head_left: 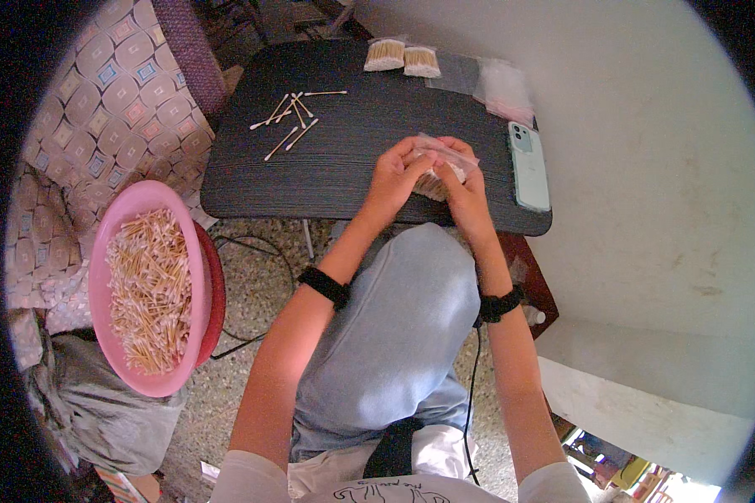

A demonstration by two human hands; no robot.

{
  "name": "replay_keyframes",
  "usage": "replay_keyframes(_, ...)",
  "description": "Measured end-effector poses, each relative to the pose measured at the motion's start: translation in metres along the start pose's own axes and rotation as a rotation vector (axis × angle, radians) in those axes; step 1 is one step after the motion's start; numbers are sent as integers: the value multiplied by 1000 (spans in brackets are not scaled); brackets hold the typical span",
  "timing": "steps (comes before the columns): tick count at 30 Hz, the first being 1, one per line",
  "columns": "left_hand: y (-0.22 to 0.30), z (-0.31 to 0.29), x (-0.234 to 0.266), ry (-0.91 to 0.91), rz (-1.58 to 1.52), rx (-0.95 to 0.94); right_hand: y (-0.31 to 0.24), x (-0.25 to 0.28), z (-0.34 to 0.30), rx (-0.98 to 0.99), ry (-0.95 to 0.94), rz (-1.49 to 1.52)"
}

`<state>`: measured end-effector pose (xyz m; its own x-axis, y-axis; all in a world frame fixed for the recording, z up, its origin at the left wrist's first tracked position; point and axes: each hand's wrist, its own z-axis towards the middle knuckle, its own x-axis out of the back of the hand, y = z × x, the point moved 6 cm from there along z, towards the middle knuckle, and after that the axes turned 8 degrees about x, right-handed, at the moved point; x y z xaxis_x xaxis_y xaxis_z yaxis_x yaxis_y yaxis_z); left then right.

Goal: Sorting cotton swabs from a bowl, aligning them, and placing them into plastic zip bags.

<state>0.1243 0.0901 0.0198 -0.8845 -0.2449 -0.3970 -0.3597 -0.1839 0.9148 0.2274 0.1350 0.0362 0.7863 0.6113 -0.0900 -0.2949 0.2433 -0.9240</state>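
Observation:
Both my hands meet over the near edge of a black table [252, 180], closed on one clear plastic bag of cotton swabs [430, 186]. My left hand [397, 174] grips the bag's left side, and my right hand [468, 191] grips its right side. The thumbs come together near the bag's top, where its clear flap [446, 148] sticks up. White swab tips and wooden sticks show through the plastic between my palms. Several loose cotton swabs [294, 113] lie scattered on the table to the left of my hands.
Two filled swab bags [384, 55] lie at the table's far edge, beside flat clear bags [506, 88]. A pale phone [528, 166] rests at the right edge, by the wall [646, 168]. At left, a pink basin [107, 335] full of loose swabs stands beside a patterned cloth [126, 92].

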Motion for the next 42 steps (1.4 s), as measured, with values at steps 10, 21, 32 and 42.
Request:
replay_keyframes(10,4,-3,-2,-23,32,-46,18,0,-3,-199,44,144)
replay_keyframes(21,6,-6,-4,-21,159,-155,-3,-11,-9,-120,-105,44)
replay_keyframes(32,-2,-6,1,103,227,28,15,2,-6,-71,29,-5)
replay_keyframes(42,-2,-3,4,155,116,-63,4,-1,-10,-10,111,-32)
